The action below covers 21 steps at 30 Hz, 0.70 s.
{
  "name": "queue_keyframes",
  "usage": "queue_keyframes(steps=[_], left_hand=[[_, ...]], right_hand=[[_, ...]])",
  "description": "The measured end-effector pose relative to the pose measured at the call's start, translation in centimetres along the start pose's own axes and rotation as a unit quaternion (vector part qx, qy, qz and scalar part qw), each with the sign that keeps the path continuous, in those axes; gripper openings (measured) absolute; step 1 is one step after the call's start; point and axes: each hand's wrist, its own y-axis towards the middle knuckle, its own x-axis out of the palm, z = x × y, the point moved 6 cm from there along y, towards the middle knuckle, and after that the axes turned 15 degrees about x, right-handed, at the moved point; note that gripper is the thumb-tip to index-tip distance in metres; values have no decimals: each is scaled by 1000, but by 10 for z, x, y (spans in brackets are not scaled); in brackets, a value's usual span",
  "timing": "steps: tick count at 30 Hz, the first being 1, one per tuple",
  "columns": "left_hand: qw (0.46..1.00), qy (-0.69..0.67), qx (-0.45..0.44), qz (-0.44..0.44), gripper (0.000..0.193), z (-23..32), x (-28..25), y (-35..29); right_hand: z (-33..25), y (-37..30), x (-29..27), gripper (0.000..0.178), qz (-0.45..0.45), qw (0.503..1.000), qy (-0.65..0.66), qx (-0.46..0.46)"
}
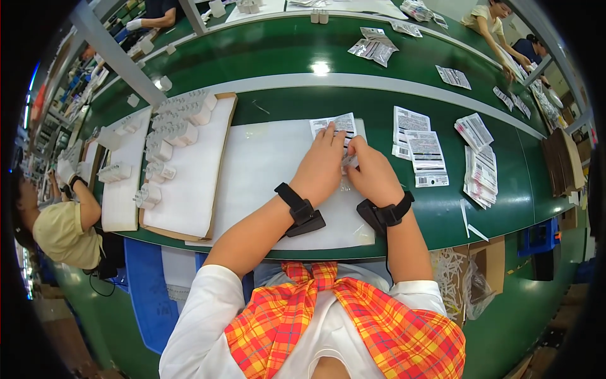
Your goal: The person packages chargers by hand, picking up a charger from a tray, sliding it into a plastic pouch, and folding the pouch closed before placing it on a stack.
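A silver printed pouch [344, 120] lies at the far edge of a white sheet [271, 183] in front of me. Stretched across its left part, the fingers of my left hand [320, 163] press down on it. My right hand [374, 172] is curled at the pouch's lower right edge, with thumb and fingers closed on it. Both palms hide most of the pouch's near end. Just right of my hands, overlapping silver pouches [427, 158] lie on the green table.
White plug adapters [180, 132] stand in rows on a cardboard tray [183, 205] at the left. A pile of pouches [481, 170] sits farther right, near white paper strips [473, 224]. Past the metal rail [284, 83], more pouches [374, 47] lie on green. A co-worker [60, 234] is at the left.
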Motion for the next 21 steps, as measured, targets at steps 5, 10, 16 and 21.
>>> queue_keyframes(steps=[5, 10, 16, 21], left_hand=[[996, -80, -20, -22, 50, -22, -15, 2], [992, -94, -87, 10, 43, -36, -35, 6], [875, -479, -33, 66, 37, -47, -30, 7], [943, -312, -96, 68, 40, -35, -23, 10]], right_hand=[[-15, -3, 10, 26, -37, 998, 23, -46], [-20, -5, 6, 25, -54, 994, 32, -87], [3, 0, -20, 24, -82, 957, 276, 42], [9, 4, -27, 34, -97, 880, 465, 4]])
